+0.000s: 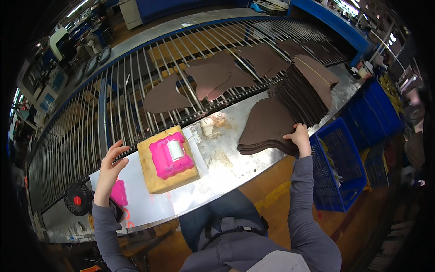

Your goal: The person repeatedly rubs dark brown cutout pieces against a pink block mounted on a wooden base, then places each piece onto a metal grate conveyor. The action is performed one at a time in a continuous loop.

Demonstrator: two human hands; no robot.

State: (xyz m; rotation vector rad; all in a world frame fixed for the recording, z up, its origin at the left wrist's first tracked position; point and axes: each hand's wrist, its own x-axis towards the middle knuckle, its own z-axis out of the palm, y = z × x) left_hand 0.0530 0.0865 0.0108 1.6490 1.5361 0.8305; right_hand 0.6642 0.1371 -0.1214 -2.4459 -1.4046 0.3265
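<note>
The stack of brown cut pieces (267, 124) lies on the right part of the metal worktable (226, 167), its near edge at the table's near rim. The right hand (298, 136) rests on that near right corner, fingers curled over the top pieces and pinching the edge of the stack. Just beyond, to the far right, a taller pile of the same brown pieces (308, 86) leans in a fanned heap, touching the first stack.

The left hand (111, 165) is raised above the left end of the table, fingers spread and loosely bent, holding nothing. Just near of it lies a small pink object (119, 192). Between the hands, a tan sponge block (165, 163) sits on the table, with a pink tool (170, 156) carrying a white roller on top.

Beyond the table runs a conveyor of metal rods (136, 86), with several loose brown pieces (165, 97) lying on it. A small black fan (78, 199) stands at the near left. A blue crate (342, 172) sits to the right, below the table.
</note>
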